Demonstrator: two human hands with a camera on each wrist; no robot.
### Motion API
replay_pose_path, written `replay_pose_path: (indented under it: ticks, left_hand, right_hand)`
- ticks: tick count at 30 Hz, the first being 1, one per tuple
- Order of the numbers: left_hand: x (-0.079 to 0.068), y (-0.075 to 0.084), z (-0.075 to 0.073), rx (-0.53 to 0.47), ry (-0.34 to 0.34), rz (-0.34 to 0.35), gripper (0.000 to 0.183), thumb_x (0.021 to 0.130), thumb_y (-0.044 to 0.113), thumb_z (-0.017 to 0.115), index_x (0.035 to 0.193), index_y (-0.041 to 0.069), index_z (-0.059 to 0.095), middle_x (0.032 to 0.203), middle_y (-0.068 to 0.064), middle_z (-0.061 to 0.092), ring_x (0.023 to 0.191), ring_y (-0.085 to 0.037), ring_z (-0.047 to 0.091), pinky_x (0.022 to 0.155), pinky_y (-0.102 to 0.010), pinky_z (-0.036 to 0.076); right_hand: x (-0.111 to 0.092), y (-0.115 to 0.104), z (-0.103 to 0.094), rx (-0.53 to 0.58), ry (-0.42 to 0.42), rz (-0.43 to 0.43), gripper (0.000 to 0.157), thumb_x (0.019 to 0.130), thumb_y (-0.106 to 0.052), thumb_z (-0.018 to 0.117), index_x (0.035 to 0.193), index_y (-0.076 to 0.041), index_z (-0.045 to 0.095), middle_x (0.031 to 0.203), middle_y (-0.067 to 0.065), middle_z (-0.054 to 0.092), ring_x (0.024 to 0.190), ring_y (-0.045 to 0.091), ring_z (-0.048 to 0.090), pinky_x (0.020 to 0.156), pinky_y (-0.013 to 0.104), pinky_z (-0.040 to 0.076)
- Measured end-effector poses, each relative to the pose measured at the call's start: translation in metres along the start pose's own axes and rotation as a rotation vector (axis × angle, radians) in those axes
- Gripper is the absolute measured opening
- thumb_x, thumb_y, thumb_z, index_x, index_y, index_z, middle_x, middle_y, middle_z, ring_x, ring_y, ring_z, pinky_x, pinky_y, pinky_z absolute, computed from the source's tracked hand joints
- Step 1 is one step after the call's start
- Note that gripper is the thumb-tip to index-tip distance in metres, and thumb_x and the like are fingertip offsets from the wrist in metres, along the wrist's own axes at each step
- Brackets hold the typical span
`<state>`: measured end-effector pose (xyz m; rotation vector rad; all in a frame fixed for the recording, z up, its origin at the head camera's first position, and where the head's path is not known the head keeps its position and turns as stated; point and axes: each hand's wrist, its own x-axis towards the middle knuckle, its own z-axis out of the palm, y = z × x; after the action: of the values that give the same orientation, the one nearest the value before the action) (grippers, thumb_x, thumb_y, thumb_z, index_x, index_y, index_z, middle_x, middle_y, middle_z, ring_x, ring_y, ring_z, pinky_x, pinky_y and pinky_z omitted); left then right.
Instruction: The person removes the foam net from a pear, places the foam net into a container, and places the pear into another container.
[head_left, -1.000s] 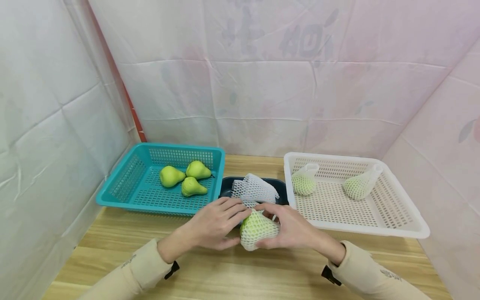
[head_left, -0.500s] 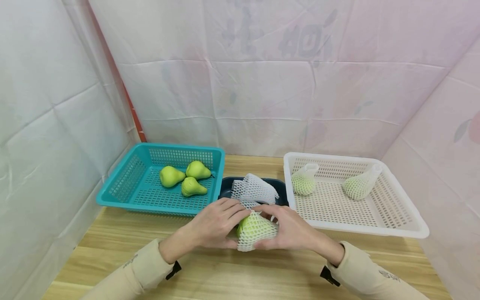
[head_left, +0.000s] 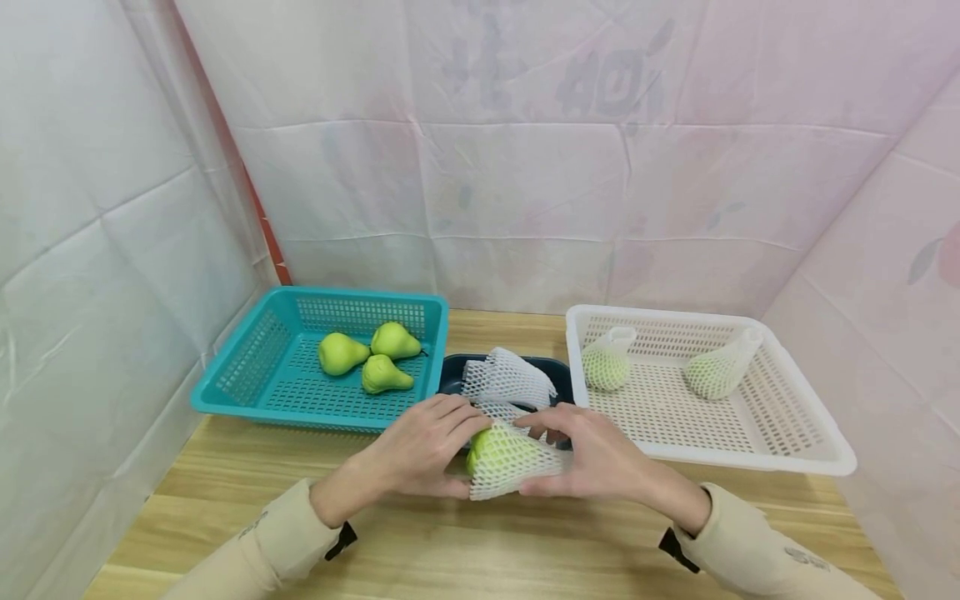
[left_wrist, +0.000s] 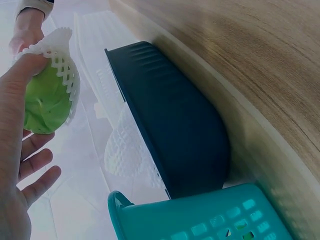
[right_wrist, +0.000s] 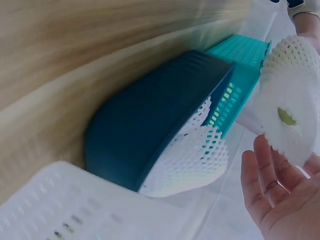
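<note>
A green pear (left_wrist: 47,102) sits partly inside a white foam net sleeve (head_left: 517,468), held above the table between both hands. My left hand (head_left: 427,450) grips the pear's bare end at the left. In the left wrist view, its thumb lies over the net's edge. From the right, my right hand (head_left: 600,454) holds the sleeve's other end between thumb and fingers. The right wrist view looks into this end of the net (right_wrist: 290,100), where a small patch of green shows through an opening.
Behind the hands, a dark tray (head_left: 562,379) holds more foam nets (head_left: 513,379). A teal basket (head_left: 262,408) at left contains three bare pears (head_left: 386,375). The white basket (head_left: 795,458) at right holds two netted pears (head_left: 716,373).
The sleeve has been drawn out to the right over the pear, its right end now longer. My right hand has shifted slightly right; the left hand has moved a little left with the pear.
</note>
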<state>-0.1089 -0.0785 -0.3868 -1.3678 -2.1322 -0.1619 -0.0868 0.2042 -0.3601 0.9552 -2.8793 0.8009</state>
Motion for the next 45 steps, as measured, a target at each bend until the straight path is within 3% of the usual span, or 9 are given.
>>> replay_pose_path:
  ticks: [10, 17, 27, 34, 45]
  left_hand:
    - [-0.003, -0.002, 0.0, 0.007, 0.015, 0.001, 0.083, 0.061, 0.068, 0.088, 0.119, 0.011, 0.07, 0.111, 0.004, 0.074, 0.104, -0.015, 0.067, 0.096, -0.027, 0.058]
    - [-0.003, -0.002, 0.001, -0.002, 0.012, 0.0, 0.083, 0.061, 0.067, 0.087, 0.12, 0.011, 0.07, 0.112, 0.004, 0.074, 0.104, -0.015, 0.066, 0.096, -0.026, 0.058]
    - [-0.004, -0.004, 0.002, -0.027, 0.019, -0.012, 0.081, 0.059, 0.064, 0.087, 0.118, 0.011, 0.069, 0.11, 0.003, 0.073, 0.102, -0.014, 0.065, 0.093, -0.026, 0.058]
    - [-0.008, -0.007, 0.004, -0.05, 0.044, -0.007, 0.083, 0.059, 0.066, 0.088, 0.118, 0.01, 0.068, 0.108, 0.003, 0.072, 0.1, -0.014, 0.066, 0.091, -0.026, 0.059]
    - [-0.012, -0.009, 0.0, -0.089, 0.029, -0.035, 0.084, 0.059, 0.066, 0.09, 0.119, 0.011, 0.068, 0.109, 0.003, 0.072, 0.1, -0.013, 0.066, 0.09, -0.025, 0.059]
  right_hand:
    - [-0.005, 0.002, -0.006, -0.115, 0.076, -0.112, 0.04, 0.077, -0.052, 0.09, 0.108, -0.027, 0.081, 0.088, -0.018, 0.069, 0.078, -0.004, 0.054, 0.061, 0.014, 0.041]
    - [-0.005, 0.003, -0.005, -0.133, 0.113, -0.156, 0.033, 0.078, -0.047, 0.09, 0.101, -0.024, 0.083, 0.084, -0.018, 0.07, 0.073, -0.005, 0.051, 0.058, 0.012, 0.039]
    - [-0.004, 0.008, 0.0, -0.135, 0.214, -0.293, 0.023, 0.075, -0.038, 0.092, 0.091, -0.024, 0.082, 0.084, -0.015, 0.075, 0.07, -0.004, 0.053, 0.057, 0.006, 0.038]
    - [-0.005, 0.01, -0.003, -0.118, 0.234, -0.316, 0.019, 0.075, -0.033, 0.092, 0.089, -0.024, 0.082, 0.083, -0.015, 0.075, 0.07, 0.002, 0.057, 0.06, 0.008, 0.041]
    - [-0.009, 0.011, -0.007, -0.122, 0.226, -0.299, 0.017, 0.075, -0.03, 0.093, 0.087, -0.025, 0.081, 0.081, -0.016, 0.073, 0.07, 0.001, 0.057, 0.059, 0.009, 0.042]
